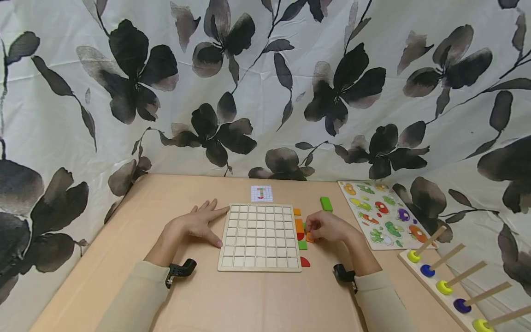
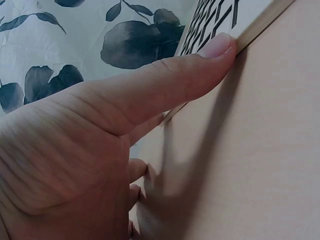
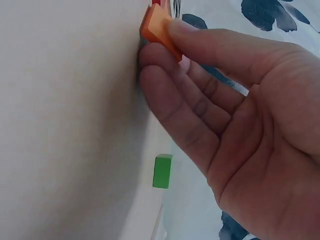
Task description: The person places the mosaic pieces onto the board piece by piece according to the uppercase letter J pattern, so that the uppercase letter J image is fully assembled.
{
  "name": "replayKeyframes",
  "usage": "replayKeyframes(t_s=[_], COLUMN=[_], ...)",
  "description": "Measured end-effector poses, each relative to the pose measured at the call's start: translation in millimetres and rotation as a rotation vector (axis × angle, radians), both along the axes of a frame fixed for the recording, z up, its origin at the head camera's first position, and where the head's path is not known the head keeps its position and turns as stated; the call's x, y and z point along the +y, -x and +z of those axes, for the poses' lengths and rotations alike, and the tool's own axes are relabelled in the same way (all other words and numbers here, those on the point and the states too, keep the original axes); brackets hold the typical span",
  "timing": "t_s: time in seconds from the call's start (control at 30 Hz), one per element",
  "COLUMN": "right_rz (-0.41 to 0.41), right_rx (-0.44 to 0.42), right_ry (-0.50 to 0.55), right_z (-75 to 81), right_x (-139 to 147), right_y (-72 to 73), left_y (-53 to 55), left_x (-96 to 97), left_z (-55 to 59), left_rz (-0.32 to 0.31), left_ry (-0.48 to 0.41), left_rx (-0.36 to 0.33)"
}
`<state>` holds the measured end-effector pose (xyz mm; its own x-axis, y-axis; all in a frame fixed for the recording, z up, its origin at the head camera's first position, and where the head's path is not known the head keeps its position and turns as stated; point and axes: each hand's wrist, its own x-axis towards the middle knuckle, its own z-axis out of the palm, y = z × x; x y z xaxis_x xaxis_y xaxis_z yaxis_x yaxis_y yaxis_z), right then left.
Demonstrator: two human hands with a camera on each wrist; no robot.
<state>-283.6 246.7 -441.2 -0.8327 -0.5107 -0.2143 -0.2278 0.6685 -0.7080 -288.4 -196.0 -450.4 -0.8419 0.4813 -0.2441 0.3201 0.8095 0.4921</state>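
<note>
A pale wooden grid board (image 1: 260, 270) lies on the table. My left hand (image 1: 198, 223) has its fingers stretched out, with the index fingertip and thumb at the board's left edge. In the left wrist view the straight thumb (image 2: 165, 87) rests against the board's rim (image 2: 260, 26). To the right of the board, my right hand (image 1: 329, 226) pinches a small orange block (image 3: 159, 24) between thumb and fingers. Beside it along the board's right edge lie an orange block (image 1: 299, 225), a green block (image 1: 303, 245) and a red rounded piece (image 1: 305, 262).
A small pattern card (image 1: 262, 193) lies behind the board. Farther right are a green block (image 1: 326, 204), a vegetable picture board (image 1: 360, 190) and a wooden peg stand (image 1: 433, 288) with yellow and blue rings. A floral cloth (image 1: 265, 106) hangs behind the table.
</note>
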Motion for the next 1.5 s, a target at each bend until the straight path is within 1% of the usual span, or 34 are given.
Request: replayKeyframes(t_s=[0.07, 0.17, 0.27, 0.43, 0.57, 0.7, 0.8, 0.97, 1.07, 1.17, 1.33, 1.5], right_rz=[-0.008, -0.029, -0.052, -0.117, -0.159, -0.172, -0.177, -0.218, -0.235, -0.235, -0.235, -0.239], right_rx=[0.002, 0.033, 0.091, 0.187, 0.209, 0.251, 0.295, 0.329, 0.323, 0.306, 0.278, 0.223], right_ry=[0.024, 0.052, 0.086, 0.146, 0.196, 0.242, 0.260, 0.332, 0.392, 0.451, 0.507, 0.597], right_z=[0.9, 3.0, 4.2, 8.0, 10.8, 10.0, 11.7, 17.3, 18.4, 18.8, 19.4, 19.1], right_x=[1, 1, -2, -11, -21, -33, -46, -71, -85, -99, -119, -137], right_y=[0.7, 2.1, 4.4, 6.3, 6.1, 7.7, 9.1, 10.2, 11.7, 14.0, 15.4, 14.3], left_y=[0.4, 0.8, 1.1, 1.3, 1.5, 2.0, 2.3, 2.8, 2.8, 2.6, 2.4, 2.1], left_x=[-0.1, -0.6, -0.8, -1.2, -1.7, -1.8, -1.9, -2.5, -3.1, -3.4, -3.5, -3.7], left_z=[-0.3, -0.6, -0.7, -2.0, -3.5, -4.6, -5.0, -5.4, -5.8, -6.2, -6.8, -6.9], left_rz=[0.002, 0.008, 0.010, 0.013, 0.017, 0.015, 0.010, 0.003, 0.001, 0.004, 0.009, 0.012], left_ry=[0.002, 0.003, 0.000, -0.002, -0.006, -0.008, -0.006, -0.011, -0.010, -0.009, -0.008, -0.012], left_rx=[-0.001, -0.007, -0.010, -0.009, -0.011, -0.010, -0.009, -0.019, -0.033, -0.036, -0.028, -0.036])
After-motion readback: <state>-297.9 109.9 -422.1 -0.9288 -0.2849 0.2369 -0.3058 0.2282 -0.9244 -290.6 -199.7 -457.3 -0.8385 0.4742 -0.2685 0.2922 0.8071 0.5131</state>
